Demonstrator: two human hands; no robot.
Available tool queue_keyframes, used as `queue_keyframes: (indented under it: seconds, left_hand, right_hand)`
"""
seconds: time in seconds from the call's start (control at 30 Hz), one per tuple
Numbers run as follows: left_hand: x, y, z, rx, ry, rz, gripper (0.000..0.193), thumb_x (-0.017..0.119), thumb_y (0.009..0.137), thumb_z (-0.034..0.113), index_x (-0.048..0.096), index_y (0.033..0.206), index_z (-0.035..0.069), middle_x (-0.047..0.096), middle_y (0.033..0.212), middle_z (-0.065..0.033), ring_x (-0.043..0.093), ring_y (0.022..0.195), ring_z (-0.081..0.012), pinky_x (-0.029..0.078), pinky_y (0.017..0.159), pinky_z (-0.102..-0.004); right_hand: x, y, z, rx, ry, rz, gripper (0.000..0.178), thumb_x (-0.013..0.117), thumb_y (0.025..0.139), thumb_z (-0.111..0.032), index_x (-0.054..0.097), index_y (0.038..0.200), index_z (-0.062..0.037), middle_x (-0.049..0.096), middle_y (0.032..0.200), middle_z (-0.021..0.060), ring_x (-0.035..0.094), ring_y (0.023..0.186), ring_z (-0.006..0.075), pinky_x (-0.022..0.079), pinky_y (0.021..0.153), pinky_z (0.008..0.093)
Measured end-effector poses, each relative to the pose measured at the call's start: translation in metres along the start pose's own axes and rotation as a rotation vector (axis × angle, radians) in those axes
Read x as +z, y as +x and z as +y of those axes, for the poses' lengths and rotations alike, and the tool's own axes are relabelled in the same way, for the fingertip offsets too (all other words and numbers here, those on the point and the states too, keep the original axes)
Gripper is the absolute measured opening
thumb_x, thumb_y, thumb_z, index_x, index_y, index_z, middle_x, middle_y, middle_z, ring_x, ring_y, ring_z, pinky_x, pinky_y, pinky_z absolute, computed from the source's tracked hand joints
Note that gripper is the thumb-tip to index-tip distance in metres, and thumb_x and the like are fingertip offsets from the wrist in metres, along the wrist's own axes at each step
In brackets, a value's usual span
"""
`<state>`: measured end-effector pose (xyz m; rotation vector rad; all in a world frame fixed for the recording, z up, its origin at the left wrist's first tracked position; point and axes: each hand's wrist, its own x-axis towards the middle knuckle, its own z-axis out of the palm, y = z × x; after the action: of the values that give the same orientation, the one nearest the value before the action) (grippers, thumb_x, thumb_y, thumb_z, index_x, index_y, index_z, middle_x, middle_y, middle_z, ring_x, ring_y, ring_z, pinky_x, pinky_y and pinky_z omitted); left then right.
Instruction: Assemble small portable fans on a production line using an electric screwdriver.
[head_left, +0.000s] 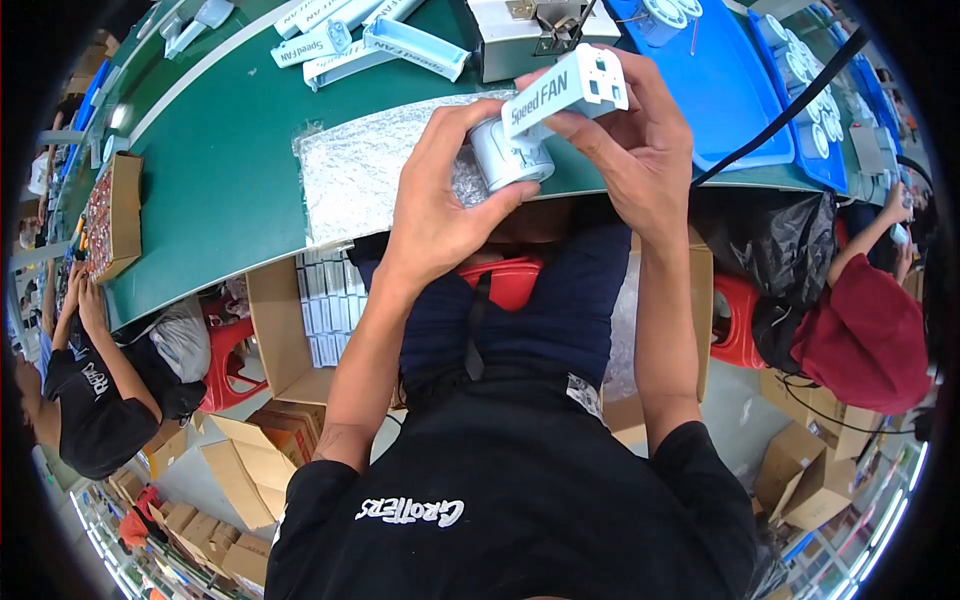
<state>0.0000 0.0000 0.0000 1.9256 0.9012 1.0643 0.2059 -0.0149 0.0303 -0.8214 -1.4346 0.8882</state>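
Observation:
Above the table's near edge, both hands hold a pale blue plastic fan part with a round cup-shaped housing and a long printed handle piece. My left hand curls round the cup, its thumb along the lower rim. Fingers of my right hand close on the handle piece near its end with square holes. The handle lies across the cup's top; whether they are joined, I cannot tell. Beneath my left hand a silvery wrinkled sheet covers part of the green tabletop.
Several loose handle pieces lie at the back, beside a white fixture with metal clamps. Blue trays with round housings stand right, crossed by a black cable. Co-workers sit on both sides. An open carton is under the table.

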Motion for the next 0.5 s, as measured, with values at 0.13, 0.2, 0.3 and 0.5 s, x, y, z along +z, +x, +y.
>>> queue_keyframes:
  seconds: [0.13,0.2,0.3,0.5]
  left_hand:
    - [0.0042,0.0015,-0.0044,0.016,-0.201,0.044,0.072,0.090,0.074,0.013,0.060,0.138,0.004,0.066,0.128,-0.0140,0.066,0.115,-0.0305,0.052,0.100,-0.0401]
    - [0.0041,0.0032,-0.0073,0.004,-0.264,0.060,0.072,0.090,0.073,0.012,0.060,0.138,0.005,0.066,0.127,-0.0140,0.066,0.113,-0.0297,0.052,0.099,-0.0395]
    - [0.0012,0.0020,-0.0075,0.031,-0.201,0.028,0.071,0.090,0.073,0.011,0.061,0.138,0.005,0.066,0.127,-0.0139,0.066,0.115,-0.0294,0.052,0.100,-0.0387]
    - [0.0021,0.0037,-0.0008,0.067,-0.164,0.053,0.069,0.089,0.072,0.010,0.064,0.135,0.005,0.067,0.129,-0.0145,0.066,0.119,-0.0293,0.052,0.102,-0.0389]
  right_hand:
    - [-0.0013,-0.0014,0.0014,-0.085,-0.119,0.014,0.054,0.081,0.089,0.000,0.061,0.139,-0.0032,0.075,0.119,0.0120,0.075,0.109,0.0213,0.061,0.095,0.0365]
    - [-0.0005,-0.0035,0.0033,-0.120,-0.166,0.014,0.053,0.085,0.083,0.000,0.066,0.133,-0.0028,0.076,0.116,0.0112,0.076,0.107,0.0210,0.061,0.095,0.0361]
    - [-0.0016,-0.0060,0.0022,-0.138,-0.202,0.003,0.054,0.086,0.082,-0.001,0.067,0.132,-0.0032,0.077,0.116,0.0106,0.076,0.107,0.0211,0.061,0.096,0.0359]
    - [-0.0014,-0.0042,0.0024,-0.151,-0.266,-0.013,0.053,0.087,0.080,-0.002,0.069,0.129,-0.0042,0.077,0.116,0.0077,0.076,0.107,0.0206,0.061,0.096,0.0360]
